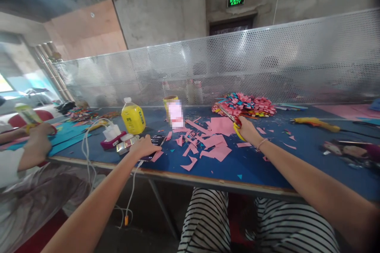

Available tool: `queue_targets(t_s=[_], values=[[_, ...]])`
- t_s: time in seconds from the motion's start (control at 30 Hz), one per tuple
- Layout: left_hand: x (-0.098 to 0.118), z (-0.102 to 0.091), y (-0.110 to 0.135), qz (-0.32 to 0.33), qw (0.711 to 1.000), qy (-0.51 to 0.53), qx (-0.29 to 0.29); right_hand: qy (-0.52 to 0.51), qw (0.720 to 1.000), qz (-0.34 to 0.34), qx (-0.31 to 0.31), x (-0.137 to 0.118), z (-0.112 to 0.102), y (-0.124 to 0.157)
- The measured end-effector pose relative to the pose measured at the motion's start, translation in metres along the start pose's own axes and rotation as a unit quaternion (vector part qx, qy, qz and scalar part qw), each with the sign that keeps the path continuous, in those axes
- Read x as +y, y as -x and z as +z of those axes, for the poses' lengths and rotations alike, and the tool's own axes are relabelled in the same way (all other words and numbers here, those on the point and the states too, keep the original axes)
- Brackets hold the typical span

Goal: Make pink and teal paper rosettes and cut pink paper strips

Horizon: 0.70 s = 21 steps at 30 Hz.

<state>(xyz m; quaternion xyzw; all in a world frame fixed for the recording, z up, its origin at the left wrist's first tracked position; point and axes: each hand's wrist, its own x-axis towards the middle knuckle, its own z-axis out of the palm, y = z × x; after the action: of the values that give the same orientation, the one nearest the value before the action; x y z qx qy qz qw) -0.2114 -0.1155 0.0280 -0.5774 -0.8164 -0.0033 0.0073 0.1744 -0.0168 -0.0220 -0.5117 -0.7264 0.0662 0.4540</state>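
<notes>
Right of centre, the right hand (247,131) has its fingers clamped on scissors (238,133). Left of centre, the left hand (145,147) touches a phone (158,140); its grip I cannot tell. A snagged cable (132,185) could drag the phone off the table (219,172).

My left hand (145,146): left of the pink paper (218,152), palm down, fingers reaching toward it. Left forearm (95,197) bare, slanting in from the near left. My right hand (249,131): at the paper's right side, fingers curled in a grip. Right forearm (303,168) bare, extended from the near right. My thighs (206,225): below the paper, parted.
</notes>
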Motion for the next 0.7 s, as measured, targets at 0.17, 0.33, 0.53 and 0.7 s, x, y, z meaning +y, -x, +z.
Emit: queue_targets(t_s=[0.17,0.33,0.53,0.7], values=[[-0.0016,-0.0003,0.0011,0.009,1.0,0.005,-0.005,0.003,1.0,-0.007,0.005,0.0003,0.0005,0.0005],[-0.0026,0.0001,0.0013,0.007,1.0,0.01,-0.001,-0.001,1.0,-0.005,0.001,-0.0007,-0.0009,-0.0002],[-0.0033,-0.0007,0.0014,-0.004,1.0,0.01,0.003,0.002,1.0,0.007,0.005,-0.0017,-0.003,-0.0024],[0.0038,-0.0092,-0.0057,0.002,1.0,-0.003,-0.023,-0.003,1.0,0.006,0.002,-0.0014,-0.0029,-0.0022]])
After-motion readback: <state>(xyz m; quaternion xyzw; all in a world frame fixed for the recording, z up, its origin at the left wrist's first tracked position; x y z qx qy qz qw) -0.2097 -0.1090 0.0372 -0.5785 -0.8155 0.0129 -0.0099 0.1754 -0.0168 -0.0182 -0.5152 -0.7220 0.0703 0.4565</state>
